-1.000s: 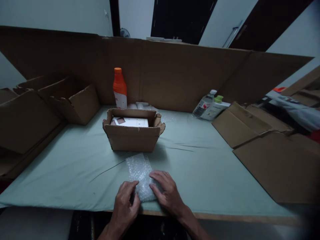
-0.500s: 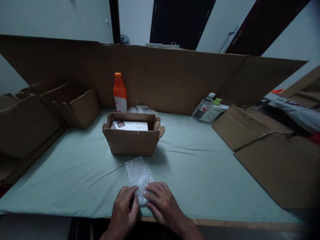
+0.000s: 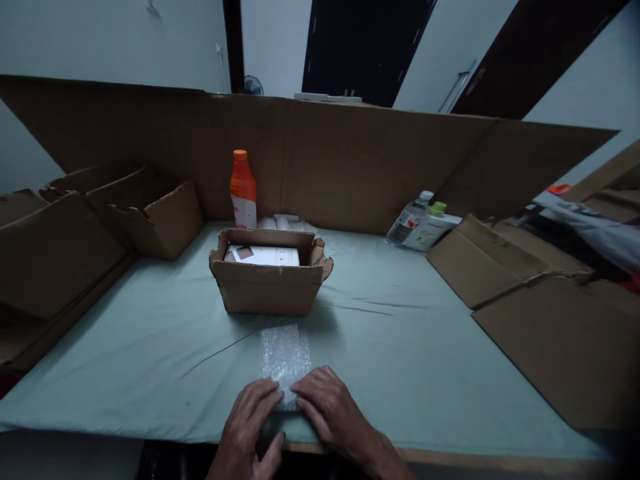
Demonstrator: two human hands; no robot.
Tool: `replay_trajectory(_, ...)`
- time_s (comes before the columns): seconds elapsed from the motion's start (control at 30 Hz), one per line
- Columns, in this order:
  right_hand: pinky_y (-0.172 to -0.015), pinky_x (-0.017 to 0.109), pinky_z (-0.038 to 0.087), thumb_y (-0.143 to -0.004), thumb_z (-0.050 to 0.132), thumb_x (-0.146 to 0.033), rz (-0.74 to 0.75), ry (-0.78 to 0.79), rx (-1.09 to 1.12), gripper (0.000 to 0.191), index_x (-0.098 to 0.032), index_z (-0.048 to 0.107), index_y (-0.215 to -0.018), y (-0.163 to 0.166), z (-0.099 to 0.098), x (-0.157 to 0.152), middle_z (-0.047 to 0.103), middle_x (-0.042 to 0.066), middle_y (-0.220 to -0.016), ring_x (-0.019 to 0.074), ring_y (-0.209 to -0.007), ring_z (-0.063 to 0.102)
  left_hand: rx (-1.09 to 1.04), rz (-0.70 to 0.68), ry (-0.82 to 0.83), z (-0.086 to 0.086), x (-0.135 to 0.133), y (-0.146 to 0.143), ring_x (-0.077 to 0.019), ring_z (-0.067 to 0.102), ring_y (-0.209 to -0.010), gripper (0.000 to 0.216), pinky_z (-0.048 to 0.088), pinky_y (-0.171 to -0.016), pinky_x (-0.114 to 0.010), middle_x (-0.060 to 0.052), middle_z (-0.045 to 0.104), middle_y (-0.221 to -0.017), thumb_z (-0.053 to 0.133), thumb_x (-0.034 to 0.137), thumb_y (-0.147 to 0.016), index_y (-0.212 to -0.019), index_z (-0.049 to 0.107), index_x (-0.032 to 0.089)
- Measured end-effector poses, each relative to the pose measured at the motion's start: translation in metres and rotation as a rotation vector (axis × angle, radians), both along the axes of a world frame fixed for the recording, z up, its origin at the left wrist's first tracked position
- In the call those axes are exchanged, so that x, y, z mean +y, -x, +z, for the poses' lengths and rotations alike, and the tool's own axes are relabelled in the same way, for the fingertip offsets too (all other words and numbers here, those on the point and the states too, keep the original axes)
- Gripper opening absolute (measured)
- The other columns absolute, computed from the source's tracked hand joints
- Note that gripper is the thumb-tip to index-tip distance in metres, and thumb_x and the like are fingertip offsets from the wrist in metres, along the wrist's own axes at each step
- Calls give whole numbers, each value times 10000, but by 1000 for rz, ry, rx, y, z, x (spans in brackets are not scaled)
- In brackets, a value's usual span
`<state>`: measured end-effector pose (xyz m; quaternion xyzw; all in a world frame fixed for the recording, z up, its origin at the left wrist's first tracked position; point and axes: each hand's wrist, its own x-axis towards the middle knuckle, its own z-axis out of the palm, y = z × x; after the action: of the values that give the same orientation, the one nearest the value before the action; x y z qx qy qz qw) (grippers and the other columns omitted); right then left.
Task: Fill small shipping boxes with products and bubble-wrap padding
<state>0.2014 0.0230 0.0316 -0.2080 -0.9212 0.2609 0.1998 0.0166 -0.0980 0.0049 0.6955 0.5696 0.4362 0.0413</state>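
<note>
A sheet of bubble wrap (image 3: 286, 350) lies on the green cloth near the table's front edge, its near end between my hands. My left hand (image 3: 250, 417) rests its fingertips on the wrap's near left side, the thumb spread well away toward the table edge. On the other side, my right hand (image 3: 330, 407) has its fingers curled onto the near right part of the wrap, holding it. Whether anything lies under or inside the near end I cannot tell. Just beyond the wrap stands an open cardboard box (image 3: 265, 290) with a white box (image 3: 275, 256) inside.
Behind the cardboard box stand an orange bottle (image 3: 243, 193) and some crumpled clear plastic (image 3: 287, 223). Back right are a clear bottle (image 3: 410, 217) and a white pack with a green cap (image 3: 427, 232). Cardboard boxes (image 3: 173, 223) flank the left; folded cardboard (image 3: 560, 353) lies right.
My left thumb has moved off the wrap and spread toward the table edge. The wrap now lies straighter, its far end turned slightly right. The view has shifted a little.
</note>
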Motion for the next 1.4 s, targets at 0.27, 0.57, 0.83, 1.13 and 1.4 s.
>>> replay_trajectory(0.27,-820,352,460,-977,517,-190,-15,74,-9,204,-199,684,-1094,7,-2,8,742,57,-952,204,-872,641,-132,37,15,-6,12,-2,-201,668,-965,354,583,-846,-335,-55,718,-1026,549,91,-887,-1199,605,250)
replay_trajectory(0.57,-900,406,521,-944,542,-172,-202,-131,198,229,-211,637,-1149,3,-2,5,690,114,-1178,243,-1070,637,-204,102,70,-8,31,1,-191,670,-845,235,575,-733,-305,-57,717,-911,526,142,-917,-1100,658,210)
replay_trajectory(0.83,-963,501,483,-861,604,-156,-86,-247,66,401,-228,571,-1253,5,-6,1,660,128,-1247,302,-1148,596,-197,165,118,-11,41,3,-204,693,-829,225,594,-735,-331,-68,739,-904,537,196,-900,-1068,686,201)
replay_trajectory(1.13,-894,444,472,-908,605,-157,-103,-99,59,271,-191,624,-1175,10,-13,8,720,112,-1104,269,-1008,628,-130,189,38,-5,28,6,-238,668,-1112,367,595,-903,-388,-144,666,-1199,567,202,-898,-1264,580,193)
replay_trajectory(1.4,-883,393,475,-916,632,-248,-86,193,0,228,-213,685,-1135,4,1,2,752,57,-1040,230,-943,652,-45,87,32,-6,17,12,-226,677,-1094,385,616,-880,-379,-115,669,-1219,576,137,-870,-1235,608,251)
